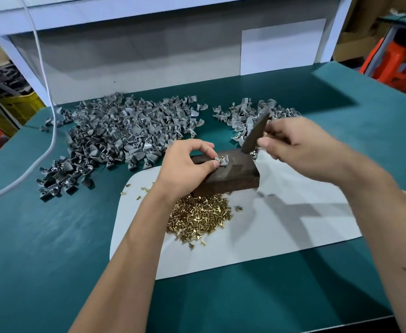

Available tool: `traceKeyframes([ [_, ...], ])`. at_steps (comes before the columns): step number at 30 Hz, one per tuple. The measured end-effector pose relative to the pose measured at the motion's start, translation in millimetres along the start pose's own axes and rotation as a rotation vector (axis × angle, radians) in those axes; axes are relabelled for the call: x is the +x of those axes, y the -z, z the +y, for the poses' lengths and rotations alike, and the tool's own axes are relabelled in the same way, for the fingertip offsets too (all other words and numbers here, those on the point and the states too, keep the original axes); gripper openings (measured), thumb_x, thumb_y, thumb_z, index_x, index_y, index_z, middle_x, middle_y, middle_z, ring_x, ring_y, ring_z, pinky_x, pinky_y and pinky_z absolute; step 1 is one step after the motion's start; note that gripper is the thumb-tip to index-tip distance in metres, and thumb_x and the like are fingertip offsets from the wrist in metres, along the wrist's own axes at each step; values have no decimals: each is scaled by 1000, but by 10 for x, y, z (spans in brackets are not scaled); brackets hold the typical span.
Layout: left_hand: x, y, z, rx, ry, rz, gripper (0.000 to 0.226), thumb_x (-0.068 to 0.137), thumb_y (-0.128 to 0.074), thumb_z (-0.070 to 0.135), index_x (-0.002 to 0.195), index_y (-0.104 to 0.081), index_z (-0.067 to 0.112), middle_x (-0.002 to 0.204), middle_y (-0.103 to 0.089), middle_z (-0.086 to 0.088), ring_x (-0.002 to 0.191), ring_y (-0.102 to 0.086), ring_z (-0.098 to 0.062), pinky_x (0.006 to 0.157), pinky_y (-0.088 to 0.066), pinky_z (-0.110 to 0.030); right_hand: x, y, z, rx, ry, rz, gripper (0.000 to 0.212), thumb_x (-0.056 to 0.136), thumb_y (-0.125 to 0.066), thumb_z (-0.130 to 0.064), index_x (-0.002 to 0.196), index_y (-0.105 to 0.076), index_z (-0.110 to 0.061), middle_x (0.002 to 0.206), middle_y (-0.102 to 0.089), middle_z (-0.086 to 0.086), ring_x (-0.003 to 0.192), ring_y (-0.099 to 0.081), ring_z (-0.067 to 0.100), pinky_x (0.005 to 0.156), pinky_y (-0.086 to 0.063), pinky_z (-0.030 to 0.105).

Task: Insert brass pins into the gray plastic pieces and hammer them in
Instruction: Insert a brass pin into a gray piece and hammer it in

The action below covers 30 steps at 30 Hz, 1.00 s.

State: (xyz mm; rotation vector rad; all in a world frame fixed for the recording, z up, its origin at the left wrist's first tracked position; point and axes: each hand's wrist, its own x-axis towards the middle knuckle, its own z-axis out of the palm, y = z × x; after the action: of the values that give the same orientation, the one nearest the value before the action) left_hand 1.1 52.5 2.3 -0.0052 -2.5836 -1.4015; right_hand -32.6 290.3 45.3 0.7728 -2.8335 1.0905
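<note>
Head view looks down on a green worktop [53, 236] where the left hand [185, 168] pinches a small gray plastic piece [221, 162] between thumb and forefinger, holding it down on top of a dark block [230, 177]. A brass pin [221, 157] appears to stand in the piece, head up, though it is too small to be sure how deep it sits. The right hand [298, 145] grips a hammer [254, 134] whose dark head is raised and tilted, just up and to the right of the piece, so the blow must come down and leftward onto the pin, close beside the left fingertips. No true containers are in sight: loose brass pins [199, 217] lie heaped on a white sheet [281, 224] just in front of the block, a large heap of gray pieces [125, 133] lies behind left, and a smaller heap [247, 114] behind right.
</note>
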Motion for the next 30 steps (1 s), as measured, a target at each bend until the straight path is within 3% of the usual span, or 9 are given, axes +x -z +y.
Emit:
traceKeyframes([
  [5, 3, -11, -2, -59, 40, -22, 8, 83, -81, 6, 82, -78, 13, 116, -73, 2, 104, -68, -3, 96, -50, -22, 94, -208, -179, -236, 60, 5, 32, 106, -47, -33, 75, -46, -25, 71, -55, -6, 66, -53, 16, 62, -37, 35],
  [10, 12, -14, -3, -77, 59, -13, 8, 83, -82, 8, 81, -78, 15, 116, -72, 1, 106, -68, -6, 101, -51, -29, 112, -220, -241, -189, 184, 280, 24, 101, -39, -42, 95, -55, -26, 69, -55, -7, 59, -52, 12, 53, -37, 28],
  [13, 1, -11, 15, -95, 72, -16, 8, 82, -83, 5, 81, -78, 13, 116, -73, -2, 107, -68, -4, 100, -52, -27, 116, -315, -228, -343, 71, 37, 27, 106, -42, -38, 84, -49, -23, 78, -59, 4, 77, -58, 34, 69, -47, 41],
  [15, 1, -11, 18, -102, 71, -16, 8, 81, -83, 4, 82, -79, 11, 114, -73, -5, 109, -67, -3, 100, -51, -25, 134, -263, -233, -454, 21, -7, 34, 106, -42, -39, 74, -38, -26, 73, -50, -1, 78, -56, 35, 67, -44, 41],
  [18, 12, -10, 9, -104, 79, -12, 8, 81, -83, 4, 83, -80, 11, 111, -73, -3, 111, -66, -2, 100, -50, -22, 141, -186, -303, -429, 66, 168, 25, 105, -42, -40, 84, -45, -27, 69, -49, -2, 60, -46, 26, 53, -31, 34],
  [20, 25, -13, -3, -98, 74, -15, 8, 81, -83, 4, 86, -80, 10, 106, -72, 0, 112, -66, -3, 98, -49, -19, 118, -234, -368, -372, 106, 282, 22, 105, -41, -39, 95, -52, -22, 75, -57, 5, 61, -47, 30, 54, -35, 35],
  [23, 22, -2, -2, -111, 78, -23, 8, 81, -82, 3, 86, -80, 8, 94, -69, 12, 113, -65, -1, 99, -49, -19, 80, -375, -414, -433, 21, 49, 22, 107, -40, -38, 95, -49, -22, 88, -61, 10, 83, -58, 39, 70, -45, 42],
  [25, 23, -3, -6, -100, 77, -30, 8, 81, -83, 4, 86, -81, 9, 92, -68, 15, 113, -65, 0, 99, -48, -21, 116, -311, -417, -493, -6, 1, 23, 107, -40, -39, 90, -45, -25, 81, -56, 5, 80, -53, 37, 68, -42, 40],
  [30, 38, -6, -21, -75, 60, -7, 10, 80, -85, 8, 90, -81, 10, 101, -70, 5, 106, -68, -6, 98, -50, -21, 98, -272, -468, -436, 92, 263, 22, 107, -42, -37, 101, -54, -19, 80, -59, 10, 76, -58, 42, 62, -38, 39],
])
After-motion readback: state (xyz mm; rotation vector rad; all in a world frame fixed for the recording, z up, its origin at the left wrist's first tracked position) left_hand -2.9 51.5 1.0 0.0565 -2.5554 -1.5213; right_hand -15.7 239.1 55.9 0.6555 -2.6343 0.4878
